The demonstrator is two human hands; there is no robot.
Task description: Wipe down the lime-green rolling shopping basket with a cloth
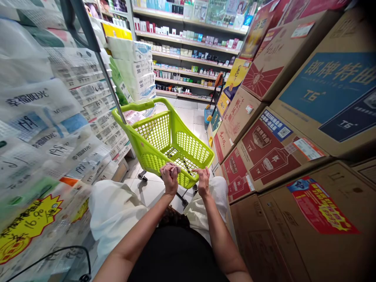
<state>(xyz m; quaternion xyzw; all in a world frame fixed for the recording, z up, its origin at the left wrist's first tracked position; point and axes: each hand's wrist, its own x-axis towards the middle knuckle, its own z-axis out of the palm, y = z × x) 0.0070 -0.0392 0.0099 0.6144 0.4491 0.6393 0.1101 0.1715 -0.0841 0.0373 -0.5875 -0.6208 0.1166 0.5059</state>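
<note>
A lime-green plastic shopping cart with a latticed basket stands right before my knees. Its basket shows nothing inside but the grey frame seen through the bottom. My left hand is closed in front of the basket's near side; something greyish may be in its fingers, too small to name. Close to the near right corner is my right hand, its index finger pointing left and the other fingers curled. What it holds, if anything, is hidden. Whether either hand touches the basket, I cannot tell.
Wrapped paper packs are stacked high on the left, with a yellow price sign. Cardboard cartons form a wall on the right. Beyond the tiled floor stand shelves of small boxes. A folded chair leans beside the cartons.
</note>
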